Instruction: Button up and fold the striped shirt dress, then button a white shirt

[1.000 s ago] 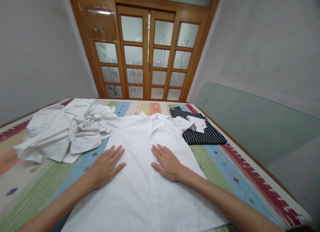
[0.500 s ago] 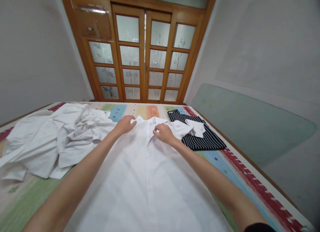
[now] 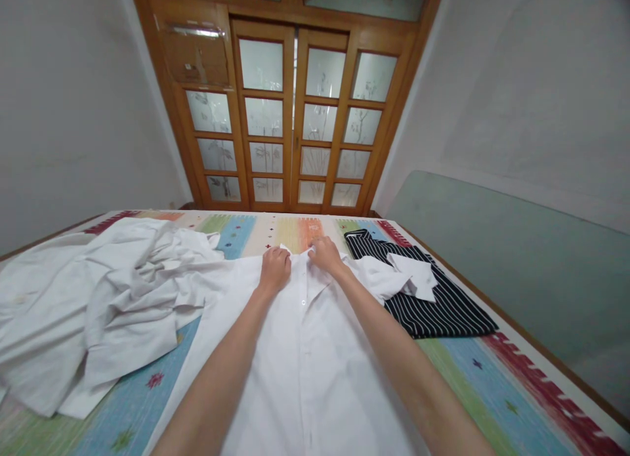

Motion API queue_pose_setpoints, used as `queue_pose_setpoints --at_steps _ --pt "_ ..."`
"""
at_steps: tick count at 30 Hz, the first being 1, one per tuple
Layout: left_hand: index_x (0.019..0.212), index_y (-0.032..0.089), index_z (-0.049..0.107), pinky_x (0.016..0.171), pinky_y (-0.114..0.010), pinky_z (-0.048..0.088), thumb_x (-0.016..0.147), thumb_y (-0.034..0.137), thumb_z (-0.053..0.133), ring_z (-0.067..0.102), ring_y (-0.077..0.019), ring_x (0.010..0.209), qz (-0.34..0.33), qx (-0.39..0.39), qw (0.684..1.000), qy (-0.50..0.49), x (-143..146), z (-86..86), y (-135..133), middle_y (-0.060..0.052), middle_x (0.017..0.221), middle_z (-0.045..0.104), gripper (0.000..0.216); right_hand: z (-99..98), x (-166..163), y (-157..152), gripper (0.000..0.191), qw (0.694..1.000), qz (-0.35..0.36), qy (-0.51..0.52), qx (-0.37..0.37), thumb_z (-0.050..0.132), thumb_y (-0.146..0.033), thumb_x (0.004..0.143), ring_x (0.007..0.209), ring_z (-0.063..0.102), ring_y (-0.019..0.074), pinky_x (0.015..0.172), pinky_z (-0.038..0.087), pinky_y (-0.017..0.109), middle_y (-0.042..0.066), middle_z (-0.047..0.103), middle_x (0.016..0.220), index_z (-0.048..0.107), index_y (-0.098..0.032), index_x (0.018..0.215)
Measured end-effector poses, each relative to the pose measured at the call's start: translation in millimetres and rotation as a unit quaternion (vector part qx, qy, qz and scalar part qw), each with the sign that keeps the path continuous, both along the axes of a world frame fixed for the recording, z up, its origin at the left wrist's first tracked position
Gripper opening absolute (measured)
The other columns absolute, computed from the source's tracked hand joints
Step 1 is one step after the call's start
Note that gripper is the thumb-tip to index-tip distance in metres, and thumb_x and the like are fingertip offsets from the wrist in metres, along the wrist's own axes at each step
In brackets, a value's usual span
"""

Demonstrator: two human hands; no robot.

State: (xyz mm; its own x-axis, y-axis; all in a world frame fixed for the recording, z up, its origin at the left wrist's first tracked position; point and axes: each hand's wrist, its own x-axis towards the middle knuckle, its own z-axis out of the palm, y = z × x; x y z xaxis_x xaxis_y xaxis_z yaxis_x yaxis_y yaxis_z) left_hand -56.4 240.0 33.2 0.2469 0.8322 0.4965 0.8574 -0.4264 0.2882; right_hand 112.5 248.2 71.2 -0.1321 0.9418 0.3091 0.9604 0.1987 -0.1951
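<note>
A white button-front shirt [image 3: 290, 357] lies spread out with its collar away from me and its button line running down the middle. At the collar's left side, my left hand [image 3: 275, 269] has its fingers curled closed on the cloth. My right hand [image 3: 325, 252] pinches the collar's right side, close to the left hand. The fingertips of both hands are partly hidden. The shirt's right short sleeve [image 3: 413, 275] rests over a black garment with white stripes [image 3: 443, 305].
A loose heap of white clothing [image 3: 123, 292] lies at the left, touching the shirt's left sleeve area. Underneath is a multicoloured patterned bedcover [image 3: 236, 236]. A pale green panel [image 3: 516, 246] stands along the right wall. Wooden glass-paned doors [image 3: 290, 115] are beyond the far edge.
My left hand has moved right along the collar and closed on it. My right hand has moved from the button line up to the collar edge. The camera view has shifted slightly.
</note>
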Motion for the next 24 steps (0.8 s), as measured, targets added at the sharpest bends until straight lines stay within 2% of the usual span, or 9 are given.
queue_pose_setpoints --at_steps 4,9,12,15,20,24 --pt "0.088 0.019 0.065 0.098 -0.043 0.040 0.087 0.012 0.045 0.054 -0.0271 0.108 0.007 0.041 0.998 -0.041 -1 -7.8 -2 -0.011 0.096 0.068 0.021 -2.0 -8 19 0.030 0.999 0.022 -0.030 -0.027 0.057 -0.019 0.083 0.113 0.055 0.0265 0.098 0.038 0.035 0.011 0.070 0.113 0.071 -0.017 0.109" --pt "0.089 0.019 0.063 0.098 -0.042 0.040 0.088 0.012 0.042 0.054 -0.0257 0.104 0.019 0.058 0.993 -0.097 -3 -9.6 -2 -0.009 0.095 0.068 0.023 -9.2 -15 30 0.022 0.994 0.068 -0.026 -0.082 0.062 -0.014 0.079 0.105 0.059 0.0243 0.093 0.038 0.033 0.004 0.074 0.098 0.076 -0.023 0.093" --pt "0.090 0.019 0.064 0.097 -0.042 0.041 0.087 0.010 0.042 0.053 -0.0259 0.105 0.027 0.063 0.991 -0.115 -3 -8.8 -2 -0.009 0.096 0.067 0.024 -10.6 -11 34 0.015 0.994 0.059 -0.026 -0.088 0.064 -0.015 0.079 0.105 0.058 0.0248 0.090 0.038 0.034 0.007 0.074 0.096 0.076 -0.022 0.086" --pt "0.091 0.020 0.063 0.098 -0.043 0.040 0.086 0.010 0.042 0.052 -0.0262 0.106 0.033 0.060 0.991 -0.118 -3 -8.2 -2 -0.010 0.098 0.067 0.024 -11.1 -7 35 0.012 0.999 0.020 -0.018 -0.047 0.062 -0.019 0.083 0.107 0.056 0.0263 0.091 0.035 0.036 0.010 0.072 0.099 0.074 -0.019 0.085" --pt "0.098 0.020 0.063 0.099 -0.044 0.038 0.085 0.010 0.042 0.051 -0.0264 0.108 0.037 0.061 0.989 -0.127 -2 -7.2 -3 -0.010 0.104 0.064 0.027 -16.0 -8 36 0.020 0.996 -0.065 0.026 0.048 0.050 -0.021 0.092 0.106 0.052 0.0268 0.085 0.034 0.037 0.012 0.068 0.108 0.070 -0.018 0.093" --pt "0.105 0.018 0.061 0.099 -0.043 0.038 0.082 0.008 0.043 0.049 -0.0275 0.113 0.077 0.080 0.985 -0.133 -1 -5.2 -4 -0.012 0.114 0.060 0.031 -19.5 -10 37 0.022 0.990 -0.101 0.050 0.083 0.046 -0.025 0.095 0.107 0.048 0.0286 0.085 0.032 0.039 0.013 0.066 0.110 0.067 -0.017 0.097"
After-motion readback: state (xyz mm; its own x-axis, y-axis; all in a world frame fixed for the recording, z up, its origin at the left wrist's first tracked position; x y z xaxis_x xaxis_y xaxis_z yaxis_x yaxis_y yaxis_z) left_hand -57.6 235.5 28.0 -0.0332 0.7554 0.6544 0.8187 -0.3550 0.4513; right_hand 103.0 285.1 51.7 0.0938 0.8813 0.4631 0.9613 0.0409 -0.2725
